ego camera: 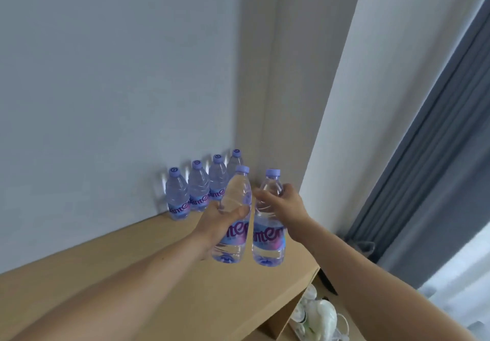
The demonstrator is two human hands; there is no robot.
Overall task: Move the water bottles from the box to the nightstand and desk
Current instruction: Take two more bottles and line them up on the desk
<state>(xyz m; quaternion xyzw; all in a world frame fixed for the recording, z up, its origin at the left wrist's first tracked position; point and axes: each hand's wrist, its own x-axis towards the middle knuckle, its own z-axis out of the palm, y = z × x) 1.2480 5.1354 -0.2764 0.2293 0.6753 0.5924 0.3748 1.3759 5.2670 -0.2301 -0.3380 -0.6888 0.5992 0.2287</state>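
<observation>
1. The left hand (220,221) wraps its fingers and thumb round the middle of one bottle (236,189), just above the label, over the desk (159,274) near its right edge.
2. The right hand (283,202) grips a second bottle (269,237) by the shoulder, below its purple cap. The two held bottles are just beside each other.
3. I cannot tell whether either held bottle touches the desktop.
4. Four more bottles (197,192) stand upright in a row at the desk's far edge, against the wall (119,75).
5. A grey curtain (424,181) hangs beyond the desk's right edge.
</observation>
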